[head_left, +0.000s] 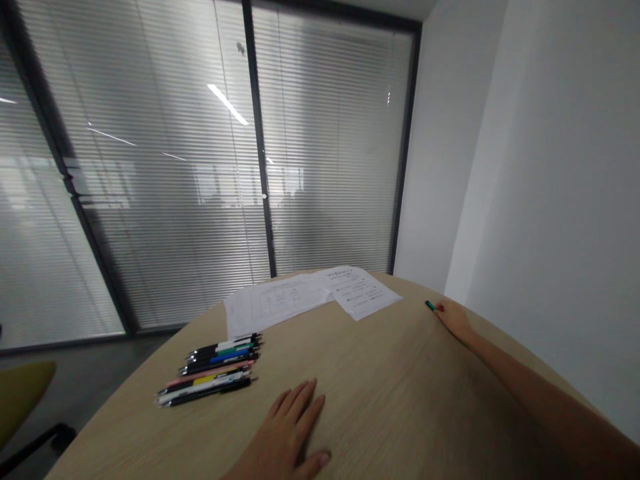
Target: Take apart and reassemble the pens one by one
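My left hand (290, 430) lies flat on the wooden table (360, 373) near its front edge, fingers stretched and holding nothing. To its left, several pens (215, 370) form a row side by side, in black, white, green, blue, pink and yellow. My right arm reaches far out along the right side of the table. At its end, my right hand (450, 317) has its fingers closed on a small green-and-black object (430, 305). One end of that object sticks out to the left; the rest is hidden, so its kind cannot be made out.
Printed paper sheets (280, 300) overlap at the table's far side, with another printed sheet (363, 293) on their right. Behind the table stands a glass partition with blinds (330, 147). A white wall (550, 200) borders the right side. A yellow-green chair (23, 393) is at lower left.
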`<state>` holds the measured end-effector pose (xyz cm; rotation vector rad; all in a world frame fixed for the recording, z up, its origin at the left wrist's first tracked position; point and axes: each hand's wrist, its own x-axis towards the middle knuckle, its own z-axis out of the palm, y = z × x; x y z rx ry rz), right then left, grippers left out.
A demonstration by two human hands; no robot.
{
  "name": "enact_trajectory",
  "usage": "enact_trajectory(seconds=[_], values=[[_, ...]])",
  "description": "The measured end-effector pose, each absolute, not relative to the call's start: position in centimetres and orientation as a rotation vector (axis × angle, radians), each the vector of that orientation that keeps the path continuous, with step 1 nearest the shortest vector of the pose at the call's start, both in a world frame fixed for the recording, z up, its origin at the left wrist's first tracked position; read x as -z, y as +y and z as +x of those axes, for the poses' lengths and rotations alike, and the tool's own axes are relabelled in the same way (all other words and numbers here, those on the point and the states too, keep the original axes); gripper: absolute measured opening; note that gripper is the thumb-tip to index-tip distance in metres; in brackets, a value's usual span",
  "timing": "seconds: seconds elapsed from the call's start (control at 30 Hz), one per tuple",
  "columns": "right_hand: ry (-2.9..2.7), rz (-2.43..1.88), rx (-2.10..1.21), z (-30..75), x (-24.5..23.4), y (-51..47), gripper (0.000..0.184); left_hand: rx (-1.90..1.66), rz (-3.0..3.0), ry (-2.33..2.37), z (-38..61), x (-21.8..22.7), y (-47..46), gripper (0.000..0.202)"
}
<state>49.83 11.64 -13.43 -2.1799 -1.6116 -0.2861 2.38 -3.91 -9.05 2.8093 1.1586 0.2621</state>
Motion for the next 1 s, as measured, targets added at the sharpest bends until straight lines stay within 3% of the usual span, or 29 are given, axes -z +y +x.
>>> enact_trajectory(seconds=[0.4,0.73,0.83,1.0], values=[[-1.682,-2.115,0.308,49.1,12.8,10.7,0.011,-0.284,2.796,1.142,2.4,9.2,-3.9,0.058],[-1.896,-1.808,0.291,43.6,11.0,7.2,0.031,-0.168,2.779,1.206,3.1,7.8,-4.7,0.062],[-2.025,-1.676,0.200,39.1,11.4,4.1,0.037,-0.178,2.781,1.193,3.1,7.8,-4.7,0.061],[-2.317,-1.398,-0.385,31.4,11.6,-3.6,0.054,-0.161,2.779,1.181,3.2,7.7,-4.8,0.061]])
